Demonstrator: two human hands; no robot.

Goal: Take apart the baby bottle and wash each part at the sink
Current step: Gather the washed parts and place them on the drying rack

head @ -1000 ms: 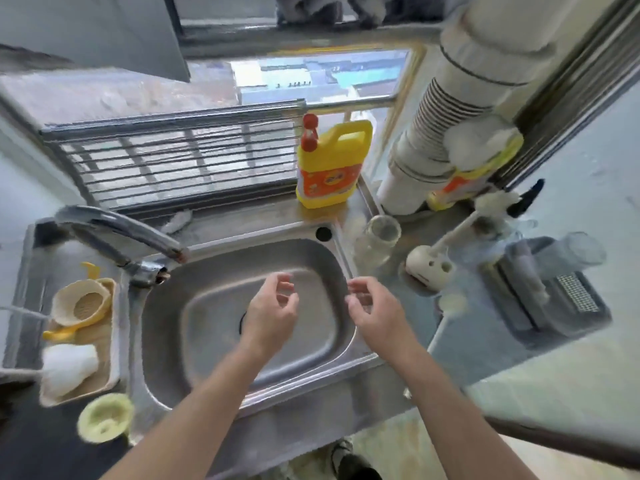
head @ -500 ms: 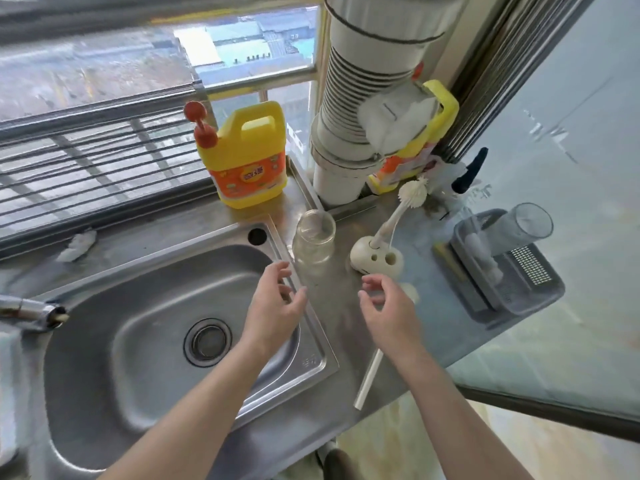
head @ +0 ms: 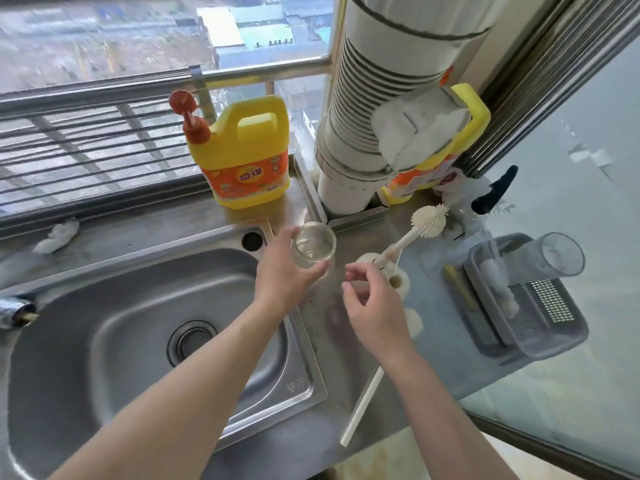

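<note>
Bottle half hidden — tap (left edge) cut off.

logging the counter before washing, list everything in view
sink: 1, steel, lower left
tap: 1, steel, left edge
detergent jug: 1, yellow with red pump, behind sink
pipe: 1, white ribbed, back centre
second jug: 1, yellow, behind pipe, under white cloth
clear bottle: 1, transparent, counter right of sink
bottle brush: 1, white, in white stand beside bottle
stick: 1, white, counter front edge
basket: 1, grey, far right, holds clear cup
rag: 1, white, behind sink at left
left hand: 1, cupped at clear bottle, grip unclear
right hand: 1, loosely curled, empty, near stand
</note>
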